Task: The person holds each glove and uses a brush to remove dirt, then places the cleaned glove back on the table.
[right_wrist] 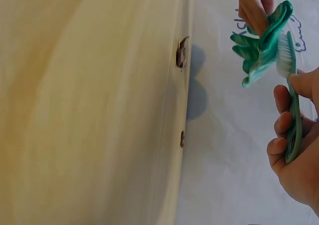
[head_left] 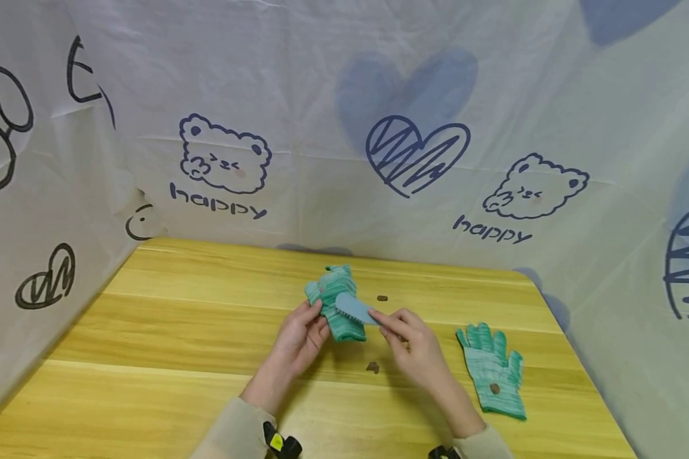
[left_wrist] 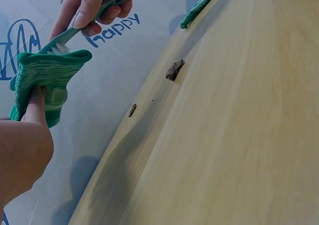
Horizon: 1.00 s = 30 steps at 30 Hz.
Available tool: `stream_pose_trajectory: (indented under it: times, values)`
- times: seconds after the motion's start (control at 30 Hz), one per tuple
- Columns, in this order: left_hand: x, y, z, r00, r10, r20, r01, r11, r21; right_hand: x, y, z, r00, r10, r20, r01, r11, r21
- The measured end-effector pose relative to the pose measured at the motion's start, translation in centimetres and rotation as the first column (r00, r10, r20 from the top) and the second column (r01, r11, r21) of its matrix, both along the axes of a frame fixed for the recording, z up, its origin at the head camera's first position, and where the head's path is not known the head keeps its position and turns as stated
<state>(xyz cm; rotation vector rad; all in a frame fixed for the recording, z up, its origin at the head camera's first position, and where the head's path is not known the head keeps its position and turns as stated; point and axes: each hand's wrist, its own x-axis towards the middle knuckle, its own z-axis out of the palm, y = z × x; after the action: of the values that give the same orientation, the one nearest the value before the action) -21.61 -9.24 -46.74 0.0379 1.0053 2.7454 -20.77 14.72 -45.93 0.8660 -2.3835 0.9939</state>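
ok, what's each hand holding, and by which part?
Left hand: a green glove, gripped at its side, toward the cuff. Right hand: a brush, held by its handle.

Written on white cloth [head_left: 310,76] in dark blue letters: "happy", twice. Set left of and below scribbled heart [head_left: 418,156], under bear drawing [head_left: 226,164]: first "happy" [head_left: 218,201]. Set right of and below same heart, under matching bear [head_left: 536,191]: second "happy" [head_left: 492,229]. Legible again in left wrist view, right of heart. Only partly visible in right wrist view, not fully readable.
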Motion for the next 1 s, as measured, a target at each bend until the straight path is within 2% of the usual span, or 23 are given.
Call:
stream_pose_trajectory:
  times: [0.27, 0.4, 0.5, 0.7, 0.87, 1.0]
  values:
    - [-0.2, 0.0, 0.1, 0.999, 0.030, 0.018, -0.030, 0.999, 0.022, -0.7, 1.2, -0.1, 0.995, -0.073, -0.062, 0.071, 0.997, -0.024]
    - [-0.3, -0.3, 0.2, 0.999, 0.045, 0.016, -0.045, 0.999, -0.003, -0.8, 1.8, 0.1, 0.991, -0.133, -0.010, 0.132, 0.989, -0.072]
    - [-0.3, -0.4, 0.2, 0.999, 0.043, 0.012, -0.043, 0.999, -0.014, -0.8, 1.9, 0.4, 0.991, -0.135, 0.008, 0.135, 0.986, -0.099]
    - [-0.3, -0.2, -0.3, 1.000, -0.001, 0.008, 0.002, 0.995, -0.101, -0.4, 1.0, 0.8, 0.995, -0.088, -0.040, 0.083, 0.992, -0.096]
    - [0.0, -0.1, -0.2, 0.999, -0.050, 0.008, 0.050, 0.978, -0.203, 0.1, 0.2, 0.8, 0.998, -0.066, -0.010, 0.065, 0.995, -0.081]
    - [0.2, -0.2, -0.1, 0.995, -0.101, -0.001, 0.098, 0.967, -0.235, 0.3, -0.2, 0.4, 0.998, -0.062, 0.009, 0.063, 0.997, -0.051]
